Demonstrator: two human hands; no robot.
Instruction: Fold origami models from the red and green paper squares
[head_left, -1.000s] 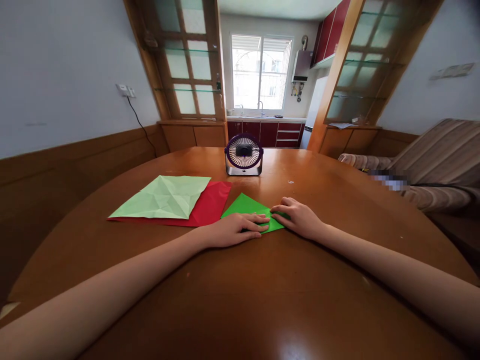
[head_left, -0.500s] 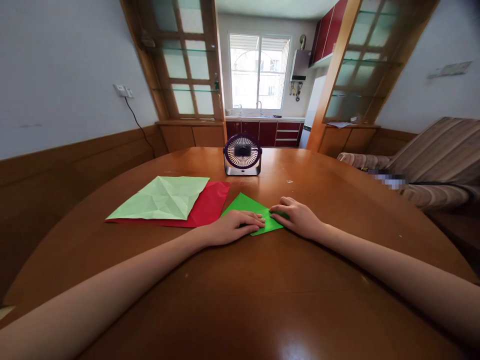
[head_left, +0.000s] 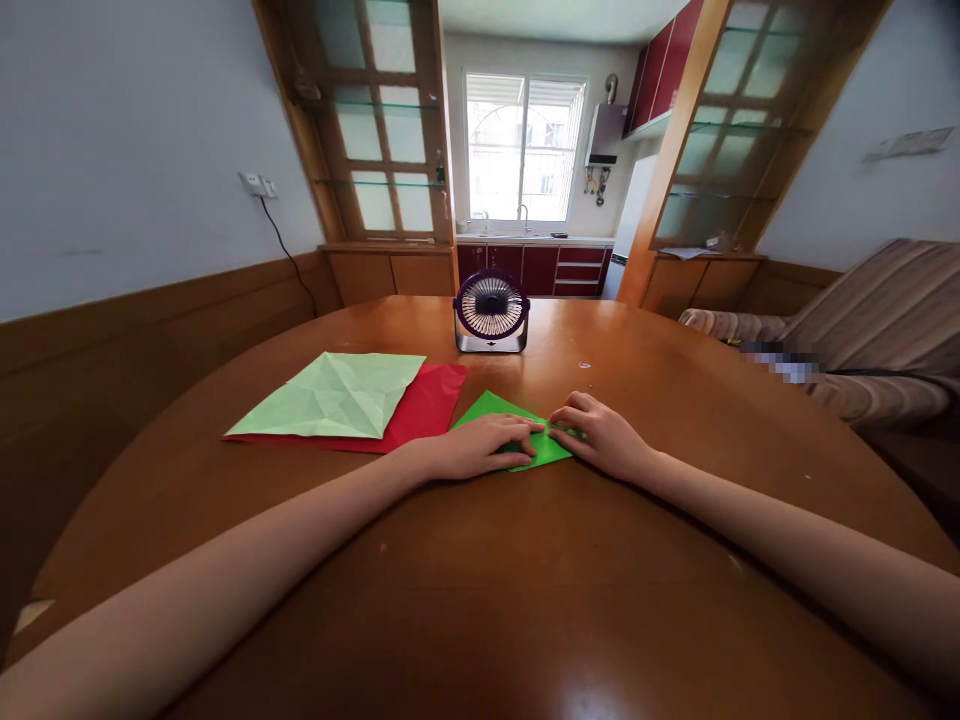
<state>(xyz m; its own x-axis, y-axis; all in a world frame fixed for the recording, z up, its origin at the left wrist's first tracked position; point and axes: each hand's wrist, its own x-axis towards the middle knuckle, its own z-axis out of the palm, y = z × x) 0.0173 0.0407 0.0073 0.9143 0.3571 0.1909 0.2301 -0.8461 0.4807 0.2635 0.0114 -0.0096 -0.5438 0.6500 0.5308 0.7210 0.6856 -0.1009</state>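
Green folded paper [head_left: 501, 410] lies at twelve o'clock on my bench [head_left: 480, 560], pinned under my flat, open left hand [head_left: 480, 450] and right hand [head_left: 604, 437]. Uneven pressure could skew the crease, I judge.

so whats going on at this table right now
A person presses both hands flat on a bright green paper on the round wooden table. The left hand and right hand meet fingertip to fingertip over it. Beside it, a pale green sheet lies over a red sheet. A small fan stands behind.
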